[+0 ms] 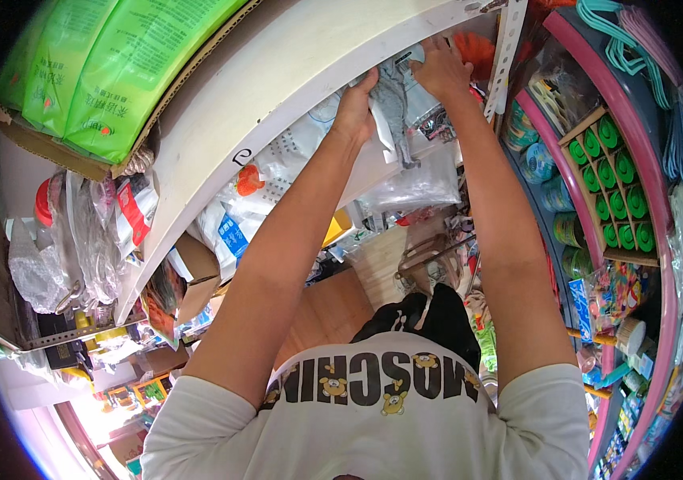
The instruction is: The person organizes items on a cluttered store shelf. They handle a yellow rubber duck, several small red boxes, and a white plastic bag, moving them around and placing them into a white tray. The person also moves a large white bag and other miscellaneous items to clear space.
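Observation:
On a shelf under a white shelf edge, a flat plastic-wrapped package (392, 102) bears a picture of a grey cat. My left hand (356, 111) grips the left side of this package, with its thumb on the front. Across the upper right of the wrapping lies my right hand (440, 66), its thumb and fingers spread and touching the plastic. Its fingertips come close to the white shelf edge (293, 99). Just below the package is a stack of clear plastic bags (413, 183). A red fluffy item (474, 54) sits to the right of my right hand.
Green packs in a cardboard box (92, 78) stand on the upper left shelf. A perforated metal upright (503, 60) rises beside my right hand. To the right, pink-edged shelves (647, 180) hold green round items (608, 171) and hangers (617, 48). A cardboard box (197, 276) sits at left.

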